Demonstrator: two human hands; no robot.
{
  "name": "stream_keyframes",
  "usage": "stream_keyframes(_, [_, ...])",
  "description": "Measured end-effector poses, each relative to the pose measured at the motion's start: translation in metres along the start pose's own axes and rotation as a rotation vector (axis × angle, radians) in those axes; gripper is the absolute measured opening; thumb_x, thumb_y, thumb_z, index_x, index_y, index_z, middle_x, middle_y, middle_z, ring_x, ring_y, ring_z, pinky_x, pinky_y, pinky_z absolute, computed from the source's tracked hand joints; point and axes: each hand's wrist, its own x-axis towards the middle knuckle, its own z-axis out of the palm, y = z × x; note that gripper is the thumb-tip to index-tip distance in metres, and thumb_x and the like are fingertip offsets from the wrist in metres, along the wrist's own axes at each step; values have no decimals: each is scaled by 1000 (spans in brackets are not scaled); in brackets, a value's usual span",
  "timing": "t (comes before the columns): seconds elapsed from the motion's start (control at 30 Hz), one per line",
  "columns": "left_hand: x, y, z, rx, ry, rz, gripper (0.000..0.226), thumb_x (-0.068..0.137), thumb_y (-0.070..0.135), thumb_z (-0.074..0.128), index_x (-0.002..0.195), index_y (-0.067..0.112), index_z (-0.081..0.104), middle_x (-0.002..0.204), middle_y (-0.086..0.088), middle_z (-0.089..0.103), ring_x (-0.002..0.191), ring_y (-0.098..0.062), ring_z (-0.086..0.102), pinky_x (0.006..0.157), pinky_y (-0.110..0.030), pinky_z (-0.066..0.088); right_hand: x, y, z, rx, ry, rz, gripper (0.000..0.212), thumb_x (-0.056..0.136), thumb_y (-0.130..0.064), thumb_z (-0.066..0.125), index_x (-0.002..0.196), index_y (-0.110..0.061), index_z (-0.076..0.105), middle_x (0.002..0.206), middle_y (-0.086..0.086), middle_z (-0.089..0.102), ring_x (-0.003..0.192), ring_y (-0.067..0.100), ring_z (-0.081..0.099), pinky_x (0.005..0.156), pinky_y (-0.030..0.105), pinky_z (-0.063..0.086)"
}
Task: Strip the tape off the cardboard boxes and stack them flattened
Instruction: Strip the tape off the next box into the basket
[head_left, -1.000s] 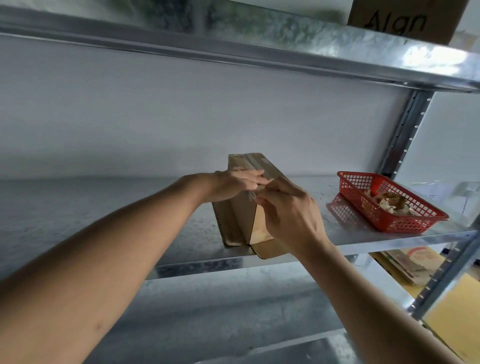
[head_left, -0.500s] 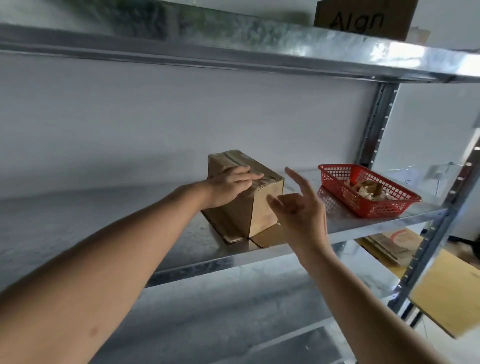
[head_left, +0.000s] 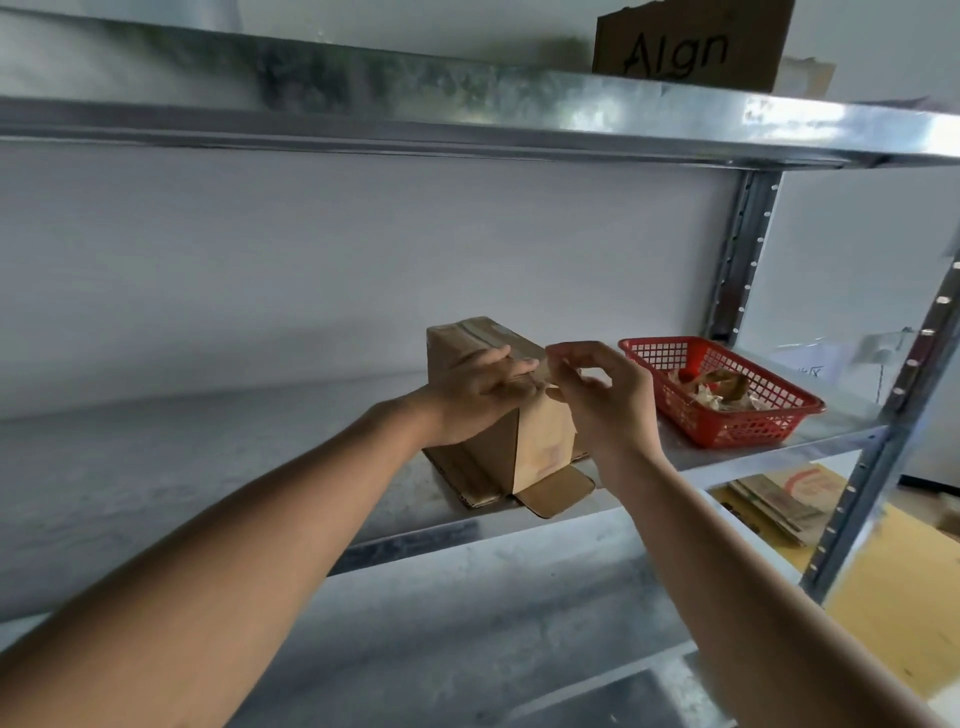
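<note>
A small brown cardboard box (head_left: 540, 441) stands on the middle metal shelf (head_left: 208, 493), close to the front edge. It sits on top of a flat piece of cardboard (head_left: 467, 480), and one little flap (head_left: 558, 491) sticks out at the bottom front. Strips of tape (head_left: 480, 328) run across the top of the box.

The left hand (head_left: 475, 397) lies on the top near corner of the box, with its fingers straight and pressing down. The right hand (head_left: 605, 397) is just beside it, at the front top edge of the box. Its thumb and first finger are bent toward each other at that edge, and the other fingers are curled. It looks like a pinch on the end of a tape strip, but that spot is too blurry to be sure.

To the right, on the same shelf, sits a red basket (head_left: 748, 431) with crumpled scraps (head_left: 714, 387) inside. It is near the box but not touching it.

Up on the top shelf (head_left: 467, 104) stands a brown card sign (head_left: 691, 44) with dark letters on it.

Lower down on the right, some flat cardboard (head_left: 774, 506) lies in a pile.
</note>
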Motion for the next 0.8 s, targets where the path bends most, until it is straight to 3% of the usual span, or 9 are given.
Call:
stream_keyframes(0.1, [18, 15, 17, 122, 59, 14, 61, 99, 70, 39, 155, 47, 33, 172, -1, 14, 159, -21, 4, 125, -54, 18, 19, 6, -22, -102, 19, -54, 13, 88, -19, 81, 96, -29, 82, 95, -8, 78, 84, 9, 75, 88, 45, 61])
stream_keyframes(0.23, [47, 40, 37, 106, 103, -39, 79, 88, 77, 31, 159, 41, 31, 171, -4, 17, 159, -19, 2, 126, -50, 14, 43, 23, -69, -341, 89, -173, 26, 82, -36, 85, 108, -34, 79, 86, -22, 75, 81, -7, 69, 82, 15, 52])
stream_keyframes(0.27, [55, 47, 41, 92, 121, -54, 86, 82, 80, 28, 158, 41, 32, 171, -4, 18, 159, -18, 3, 126, -47, 13, 50, 28, -84, -371, 90, -173, 29, 81, -37, 86, 109, -35, 77, 82, -24, 73, 80, -8, 69, 81, 15, 50])
stream_keyframes(0.33, [70, 63, 50, 62, 162, -83, 93, 74, 81, 26, 157, 40, 37, 170, -2, 21, 157, -14, 6, 125, -42, 11, 67, 38, -111, -378, 80, -146, 23, 79, -32, 89, 100, -30, 78, 77, -24, 72, 77, -6, 70, 81, 18, 51])
stream_keyframes(0.43, [92, 84, 64, 49, 183, -114, 91, 73, 76, 27, 155, 37, 40, 168, 1, 24, 156, -13, 9, 124, -42, 13, 91, 55, -143, -436, 59, -138, 12, 78, -27, 89, 87, -24, 81, 77, -19, 73, 71, -11, 65, 69, 0, 39])
stream_keyframes(0.53, [108, 104, 75, 57, 212, -130, 79, 84, 63, 32, 155, 32, 42, 166, -2, 30, 156, -17, 13, 124, -39, 15, 108, 68, -166, -506, 3, -146, 7, 81, -24, 86, 84, -23, 81, 72, -18, 69, 67, -9, 60, 62, 4, 36])
stream_keyframes(0.6, [114, 114, 80, 40, 226, -150, 71, 88, 53, 32, 156, 33, 41, 161, -2, 35, 154, -18, 17, 121, -36, 18, 116, 74, -178, -557, -67, -119, 3, 84, -22, 83, 84, -23, 81, 75, -14, 70, 72, 3, 64, 65, 18, 45])
stream_keyframes(0.7, [119, 125, 83, 14, 233, -203, 59, 95, 45, 32, 152, 40, 45, 148, 0, 43, 147, -21, 28, 121, -45, 26, 126, 80, -192, -650, -185, -61, 7, 87, -14, 78, 84, -19, 81, 80, -6, 76, 75, 13, 68, 71, 31, 56])
stream_keyframes(0.8, [127, 131, 83, 35, 232, -236, 44, 106, 32, 34, 145, 43, 53, 138, 0, 46, 141, -23, 35, 118, -47, 30, 133, 85, -199, -746, -308, -71, 13, 90, -9, 72, 84, -16, 81, 79, -2, 76, 65, 8, 65, 51, 18, 47])
